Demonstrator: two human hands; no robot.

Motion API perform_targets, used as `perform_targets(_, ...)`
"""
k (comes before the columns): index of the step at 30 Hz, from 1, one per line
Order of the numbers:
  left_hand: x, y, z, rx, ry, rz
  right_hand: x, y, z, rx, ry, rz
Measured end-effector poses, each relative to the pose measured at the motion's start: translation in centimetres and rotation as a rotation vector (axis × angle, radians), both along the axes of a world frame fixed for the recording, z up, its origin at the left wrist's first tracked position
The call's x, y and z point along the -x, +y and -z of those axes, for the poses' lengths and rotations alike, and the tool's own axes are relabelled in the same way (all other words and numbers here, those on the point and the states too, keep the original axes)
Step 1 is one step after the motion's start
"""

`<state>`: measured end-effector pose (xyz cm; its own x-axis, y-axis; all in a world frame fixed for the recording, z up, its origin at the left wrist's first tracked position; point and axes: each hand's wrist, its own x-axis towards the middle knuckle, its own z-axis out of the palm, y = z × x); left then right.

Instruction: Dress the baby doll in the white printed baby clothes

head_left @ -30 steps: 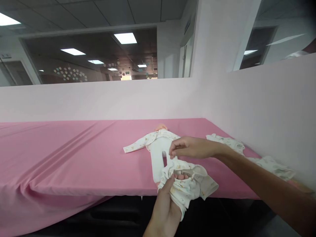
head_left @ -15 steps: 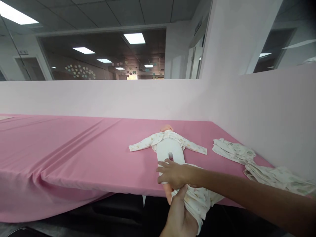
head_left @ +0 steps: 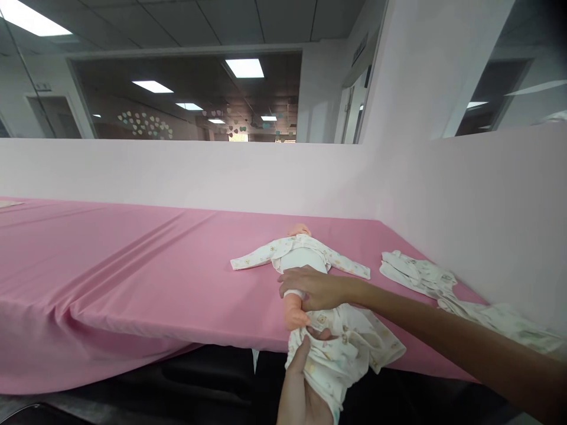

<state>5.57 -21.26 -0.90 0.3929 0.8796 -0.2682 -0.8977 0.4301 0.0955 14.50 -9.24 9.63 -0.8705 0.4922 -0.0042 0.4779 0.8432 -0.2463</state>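
A baby doll lies on its back, its white torso in a patterned long-sleeved top with both sleeves spread out. My right hand reaches in from the right and is closed over the doll's leg. Below the fingers, the bare lower leg and foot point toward me. Near the table's front edge, my left hand grips small patterned baby pants, thumb outside and the other fingers mostly inside the bunched cloth. The pants' opening is right by the doll's foot. The other leg is hidden.
A pink cloth covers the table and hangs over its front edge. Folded baby clothes and more pale garments lie along the right side. A white wall with windows stands behind.
My right hand has moved up the doll's leg, and more bare lower leg now shows. My left hand has shifted a little left with the pants, whose opening is wider.
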Motion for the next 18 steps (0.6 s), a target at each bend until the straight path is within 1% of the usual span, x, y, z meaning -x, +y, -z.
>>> perform_targets(2, 0.6, 0.0, 1.0, -0.012, 0.014, -0.006, -0.5, -0.1, 0.3, 0.012, 0.011, -0.015)
perform_targets(4, 1.2, 0.3, 2.1, -0.055, 0.029, 0.019, -1.0, -0.3, 0.9, -0.004, 0.013, -0.017)
perform_targets(7, 2.2, 1.0, 3.7, -0.178, 0.077, 0.069, -1.3, -0.6, 1.4, -0.029, 0.025, -0.019)
perform_targets(9, 3.1, 1.3, 4.3, -0.253, 0.152, 0.077, -1.4, -0.7, 1.5, -0.027, 0.020, -0.012)
perform_targets(12, 4.3, 0.7, 4.5, -0.273, 0.233, 0.081, -1.4, -0.6, 1.6, -0.019, 0.010, 0.003)
perform_targets(16, 5.0, -1.1, 4.0, -0.268, 0.221, 0.074, -1.5, -0.2, 1.9, -0.041, -0.012, -0.017)
perform_targets(18, 5.0, -1.5, 3.7, -0.269, 0.214, 0.064, -1.5, -0.2, 2.4, -0.093, -0.056, -0.036)
